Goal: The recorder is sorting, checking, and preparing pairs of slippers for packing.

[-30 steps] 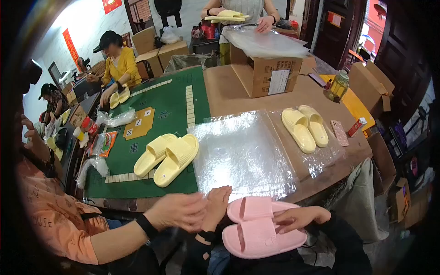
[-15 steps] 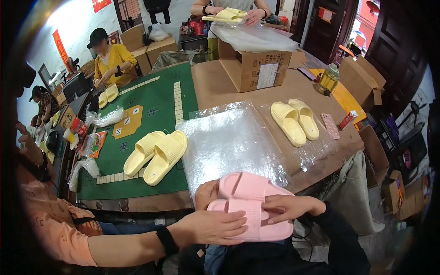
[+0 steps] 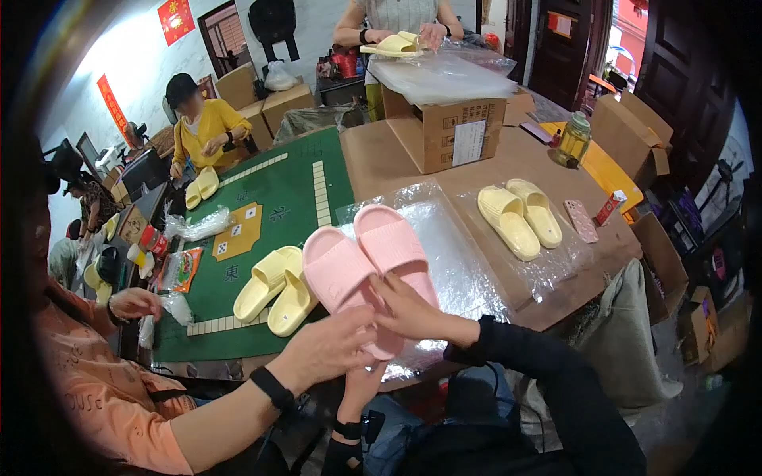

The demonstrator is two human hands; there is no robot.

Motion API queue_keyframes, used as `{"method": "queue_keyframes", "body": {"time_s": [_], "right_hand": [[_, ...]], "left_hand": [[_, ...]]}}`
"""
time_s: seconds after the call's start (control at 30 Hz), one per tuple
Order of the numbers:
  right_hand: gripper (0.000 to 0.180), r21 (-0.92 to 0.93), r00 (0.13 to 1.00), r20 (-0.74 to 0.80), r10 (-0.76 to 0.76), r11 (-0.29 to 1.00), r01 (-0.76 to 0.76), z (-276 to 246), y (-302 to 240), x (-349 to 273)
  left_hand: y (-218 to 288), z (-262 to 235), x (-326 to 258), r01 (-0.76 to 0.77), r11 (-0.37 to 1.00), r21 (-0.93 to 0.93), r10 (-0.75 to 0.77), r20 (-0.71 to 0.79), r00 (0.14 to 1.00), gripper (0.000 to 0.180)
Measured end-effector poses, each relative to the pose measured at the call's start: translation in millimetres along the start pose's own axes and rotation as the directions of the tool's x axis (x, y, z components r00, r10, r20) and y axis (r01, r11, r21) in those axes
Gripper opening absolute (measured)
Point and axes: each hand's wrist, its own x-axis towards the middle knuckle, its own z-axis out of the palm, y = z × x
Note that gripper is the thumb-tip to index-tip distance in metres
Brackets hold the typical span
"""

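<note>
**Pink slippers held as a pair over the table edge**

- Pair of pink slippers (image 3: 373, 254), side by side and soles down. The toes point away over a clear plastic sheet (image 3: 468, 262) on the brown table (image 3: 373, 155). The heels hang at the near edge, lifted in the hands.
- Right hand (image 3: 406, 312), in a dark sleeve, is closed over the heel end of the right-side slipper, fingers laid across the top.
- Left hand (image 3: 359, 387) comes up from below, under the heels. It is mostly hidden, so I cannot tell whether it is clasping or only propping.
- A co-worker's hand (image 3: 332, 346), with a black wristband and an orange sleeve, reaches in from the left. It touches the heel of the left-side slipper.
- Handling, my judgement: moulded foam, so light, springy and a little squashy. The matte surface is not slippery and nothing on them would break. They are thick enough to keep their shape when pinched. The best hold looks like the heel or across the strap, both slippers pressed together so the pair stays aligned. The plastic sheet under them looks slick and crinkly.
- Around:
  - A yellow pair (image 3: 278, 289) lies on the green mat (image 3: 270, 198), just left of the pink pair.
  - Another yellow pair (image 3: 520, 218) lies on plastic to the right.
  - A cardboard box (image 3: 444, 131) stands beyond.
</note>
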Motion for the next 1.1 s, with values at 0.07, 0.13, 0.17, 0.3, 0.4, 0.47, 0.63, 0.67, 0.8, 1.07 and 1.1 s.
{"method": "queue_keyframes", "body": {"time_s": [0.07, 0.13, 0.17, 0.3, 0.4, 0.47, 0.63, 0.67, 0.8, 1.07, 1.1], "right_hand": [[0.067, 0.101, 0.999, -0.025, 0.034, 0.994, -0.031, 9, 2, 16], [0.064, 0.287, 0.998, 0.023, 0.064, 0.956, -0.067, 18, -1, 30], [0.061, 0.199, 0.985, 0.119, -0.127, 0.975, 0.102, 21, 4, 39], [0.052, 0.456, 0.979, 0.205, -0.012, 0.886, -0.085, 40, -24, 54], [0.061, 0.385, 0.828, 0.550, 0.108, 0.847, -0.366, 33, -36, 76], [0.073, 0.515, 0.919, 0.390, -0.058, 0.841, -0.166, 47, -26, 70], [0.080, 0.216, 0.942, 0.208, -0.264, 0.952, 0.219, 31, -17, 43], [0.078, 0.164, 0.948, 0.175, -0.264, 0.958, 0.237, 25, -13, 33], [0.059, -0.251, 0.913, 0.408, -0.010, 0.960, 0.122, 7, 26, -31], [0.057, -0.294, 0.812, 0.569, 0.133, 0.955, 0.049, -5, 47, -116], [0.057, -0.281, 0.807, 0.579, 0.119, 0.958, 0.060, 0, 49, -117]], "left_hand": [[-5, -15, 13, 0.123, 0.960, -0.252, -0.101, 0.097, 0.990, 0.036], [-13, -27, 17, 0.137, 0.980, -0.143, -0.126, 0.083, 0.989, 0.058], [-23, -31, 15, 0.241, 0.755, -0.610, -0.188, 0.151, 0.971, 0.068], [-8, -52, 16, 0.237, 0.022, -0.971, -0.183, 0.229, 0.956, 0.073], [-6, -58, 30, 0.190, -0.087, -0.978, -0.204, 0.204, 0.957, 0.064], [-19, -56, 44, 0.113, -0.249, -0.962, -0.375, 0.203, 0.904, 0.054], [-38, -79, 82, -0.073, -0.392, -0.917, -0.456, 0.125, 0.881, 0.045], [-49, -82, 81, -0.101, -0.298, -0.949, -0.488, 0.061, 0.871, 0.047], [-94, -88, 87, -0.168, -0.001, -0.986, -0.546, -0.140, 0.826, 0.054], [-165, -76, 100, 0.581, 0.746, 0.324, -0.484, -0.335, 0.808, 0.093], [-177, -77, 99, 0.555, 0.701, 0.449, -0.442, -0.337, 0.831, 0.090]]}}
